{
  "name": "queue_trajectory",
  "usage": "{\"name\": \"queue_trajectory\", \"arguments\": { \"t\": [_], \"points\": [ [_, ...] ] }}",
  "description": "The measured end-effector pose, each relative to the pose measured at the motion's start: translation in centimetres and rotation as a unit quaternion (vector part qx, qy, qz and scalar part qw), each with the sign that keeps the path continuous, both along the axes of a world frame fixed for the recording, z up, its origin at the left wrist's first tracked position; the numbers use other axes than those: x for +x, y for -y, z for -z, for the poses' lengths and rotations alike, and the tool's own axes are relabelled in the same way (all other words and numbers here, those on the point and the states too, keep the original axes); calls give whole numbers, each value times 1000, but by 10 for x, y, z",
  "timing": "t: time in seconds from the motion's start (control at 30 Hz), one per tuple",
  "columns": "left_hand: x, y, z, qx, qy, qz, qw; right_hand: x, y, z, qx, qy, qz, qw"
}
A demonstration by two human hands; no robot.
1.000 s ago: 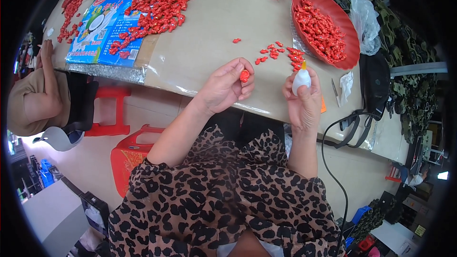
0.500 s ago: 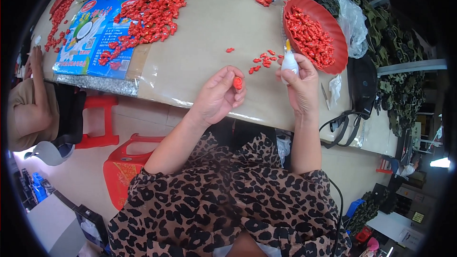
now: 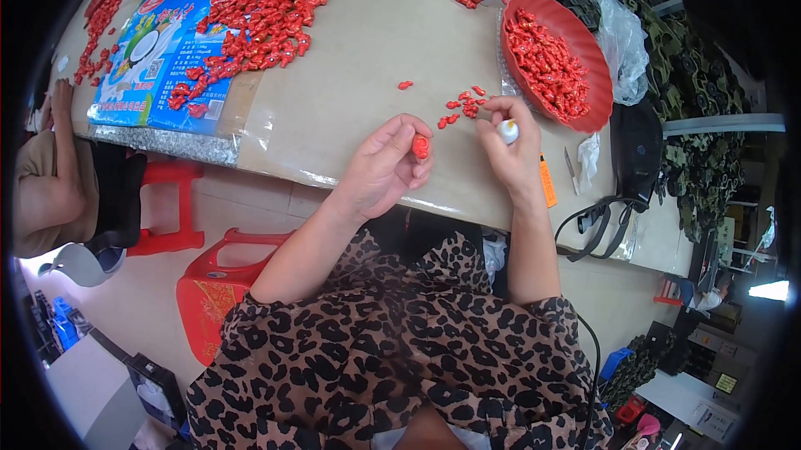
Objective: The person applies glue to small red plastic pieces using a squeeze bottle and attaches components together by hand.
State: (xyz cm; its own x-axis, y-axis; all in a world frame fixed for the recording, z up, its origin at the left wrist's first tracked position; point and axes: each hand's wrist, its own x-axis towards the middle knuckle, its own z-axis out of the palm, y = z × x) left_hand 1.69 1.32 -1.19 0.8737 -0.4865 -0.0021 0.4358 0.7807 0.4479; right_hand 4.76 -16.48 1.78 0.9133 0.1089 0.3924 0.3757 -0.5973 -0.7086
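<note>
Holding steady on the left: the left hand (image 3: 380,168) is pinching a small red piece (image 3: 420,147) between thumb and fingers, just above the near edge of the desk (image 3: 350,58). Over on the right, the right hand (image 3: 519,158) is keeping a white bottle (image 3: 507,132) gripped in its curled fingers, the yellowish tip showing almost end-on. Its thumb and forefinger are hanging right beside the loose red pieces (image 3: 465,105); whether they're touching one, I can't tell from here!

So the step in hand is looking like a two-handed one, one piece pinched and the bottle at the ready while the free fingertips are hovering by the others. Any pick here would be calling for a fine pinch without letting that bottle slip.

And the piece itself? It's gleaming, glossy red, rounded and lumpy, its finer detail getting lost at this size. Many similar pieces are filling the red scalloped bowl (image 3: 602,104) beyond.
</note>
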Motion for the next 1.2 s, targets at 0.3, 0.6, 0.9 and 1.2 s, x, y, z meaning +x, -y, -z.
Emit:
{"name": "queue_trajectory", "arguments": {
  "t": [0.3, 0.6, 0.9, 1.2],
  "points": [
    [0, 1, 2, -6, 11, -5, 1000, 3, -2, 2, -20, -2, -22, 1000],
    [0, 0, 2, -9, 7, -9, 1000, 8, -5, 5, -158, 20, -53, 986],
    [1, 2, 1, 6, -12, -12, 1000, -22, 1, -9, 419, -216, -49, 881],
    [-3, 14, -7, 65, 34, -10, 997, -46, 6, 5, 637, -242, -45, 731]
  ]
}}
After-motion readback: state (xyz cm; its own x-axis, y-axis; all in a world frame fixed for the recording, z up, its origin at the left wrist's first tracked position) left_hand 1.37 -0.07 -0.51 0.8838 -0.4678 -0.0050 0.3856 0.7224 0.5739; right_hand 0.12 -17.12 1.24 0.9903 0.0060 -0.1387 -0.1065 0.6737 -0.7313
